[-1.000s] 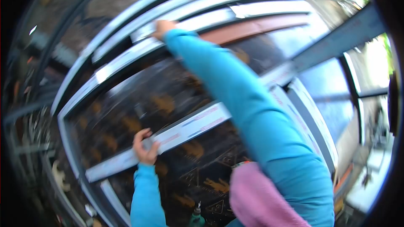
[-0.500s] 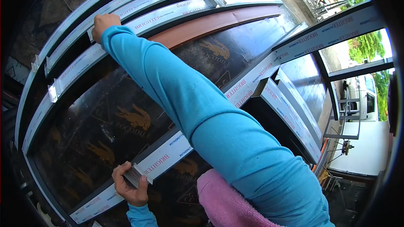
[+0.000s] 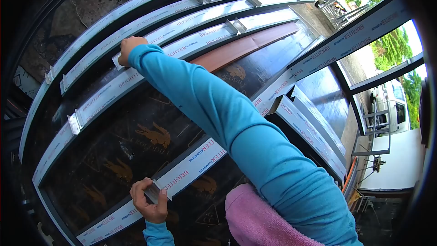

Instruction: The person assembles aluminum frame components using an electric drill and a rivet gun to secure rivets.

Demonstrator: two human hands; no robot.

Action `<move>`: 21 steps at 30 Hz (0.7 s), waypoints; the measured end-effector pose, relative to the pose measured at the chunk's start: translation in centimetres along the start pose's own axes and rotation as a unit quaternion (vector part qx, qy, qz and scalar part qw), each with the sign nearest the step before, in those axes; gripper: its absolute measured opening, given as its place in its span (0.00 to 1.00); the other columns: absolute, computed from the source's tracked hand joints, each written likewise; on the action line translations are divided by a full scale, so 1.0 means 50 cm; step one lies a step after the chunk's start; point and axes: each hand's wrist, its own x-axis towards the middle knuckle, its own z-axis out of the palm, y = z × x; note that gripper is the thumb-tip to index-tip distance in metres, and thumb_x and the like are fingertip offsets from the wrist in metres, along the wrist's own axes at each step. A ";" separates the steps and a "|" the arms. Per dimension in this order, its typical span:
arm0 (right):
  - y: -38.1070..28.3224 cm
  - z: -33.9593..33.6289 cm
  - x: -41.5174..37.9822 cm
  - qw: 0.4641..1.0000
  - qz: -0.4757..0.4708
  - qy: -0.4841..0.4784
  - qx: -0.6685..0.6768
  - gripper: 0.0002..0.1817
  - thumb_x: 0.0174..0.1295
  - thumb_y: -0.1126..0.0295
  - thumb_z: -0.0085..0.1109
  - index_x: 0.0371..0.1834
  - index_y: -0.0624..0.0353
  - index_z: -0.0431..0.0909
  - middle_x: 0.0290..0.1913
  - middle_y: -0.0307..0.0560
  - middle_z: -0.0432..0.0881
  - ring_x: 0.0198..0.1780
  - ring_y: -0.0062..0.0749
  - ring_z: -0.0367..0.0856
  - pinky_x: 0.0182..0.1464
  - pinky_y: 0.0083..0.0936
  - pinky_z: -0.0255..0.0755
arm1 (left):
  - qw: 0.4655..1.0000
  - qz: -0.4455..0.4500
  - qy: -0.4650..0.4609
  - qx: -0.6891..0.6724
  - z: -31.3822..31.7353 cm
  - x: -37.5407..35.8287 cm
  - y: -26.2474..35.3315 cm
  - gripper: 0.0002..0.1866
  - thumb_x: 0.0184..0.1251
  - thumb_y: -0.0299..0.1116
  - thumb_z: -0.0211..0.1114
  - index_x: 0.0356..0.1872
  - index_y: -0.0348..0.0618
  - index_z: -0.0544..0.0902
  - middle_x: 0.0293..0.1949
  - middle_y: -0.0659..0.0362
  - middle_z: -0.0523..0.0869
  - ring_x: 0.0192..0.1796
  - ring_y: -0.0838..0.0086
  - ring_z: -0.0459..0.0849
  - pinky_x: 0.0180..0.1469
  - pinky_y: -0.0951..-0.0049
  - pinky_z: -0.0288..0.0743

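Note:
My left hand [image 3: 150, 202], low in the view, has its thumb and fingers around a small silver metal bracket [image 3: 156, 190]. That bracket sits across the nearest white-filmed aluminium bar [image 3: 193, 164]. My right arm reaches across to the upper left, and its hand [image 3: 132, 49] is closed on another silver bracket [image 3: 119, 60], mostly hidden under the fingers, at a long aluminium bar [image 3: 102, 98]. One more bracket [image 3: 74, 124] stands on that same bar, to the lower left of my right hand.
Dark printed board [image 3: 129, 146] lies beneath the bars. More bars with brackets [image 3: 235, 26] run along the far side, beside a reddish-brown strip [image 3: 255, 41]. Stacked box profiles [image 3: 314, 127] and an upright frame [image 3: 350, 38] are at right. Pink cloth [image 3: 259, 216] hangs near my arm.
The view has shifted, so the bars, brackets and both hands appear farther right, with the far ones also lower. Both hands keep about the same places on the bars.

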 end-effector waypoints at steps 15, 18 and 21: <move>-0.084 0.068 0.038 0.997 -0.006 0.043 -0.060 0.36 0.53 0.52 0.62 0.66 0.54 0.70 0.65 0.62 0.68 0.67 0.58 0.65 0.65 0.44 0.65 | 0.999 0.022 0.017 0.026 0.002 0.007 -0.001 0.17 0.43 0.35 0.71 0.35 0.39 0.79 0.39 0.51 0.82 0.45 0.58 0.77 0.52 0.60 0.67; -0.097 0.086 0.029 0.993 -0.021 0.060 -0.101 0.40 0.55 0.47 0.59 0.71 0.52 0.65 0.71 0.64 0.60 0.72 0.64 0.56 0.70 0.47 0.55 | 0.998 0.043 0.021 0.035 0.006 0.005 -0.012 0.18 0.42 0.36 0.72 0.35 0.40 0.80 0.39 0.51 0.83 0.44 0.58 0.78 0.51 0.61 0.68; -0.078 0.060 0.002 0.986 -0.144 0.072 -0.046 0.35 0.53 0.53 0.58 0.66 0.53 0.70 0.64 0.58 0.72 0.69 0.49 0.64 0.73 0.51 0.49 | 0.997 0.049 0.032 0.041 -0.008 0.000 -0.011 0.18 0.42 0.37 0.72 0.35 0.40 0.80 0.39 0.52 0.83 0.43 0.59 0.79 0.51 0.61 0.69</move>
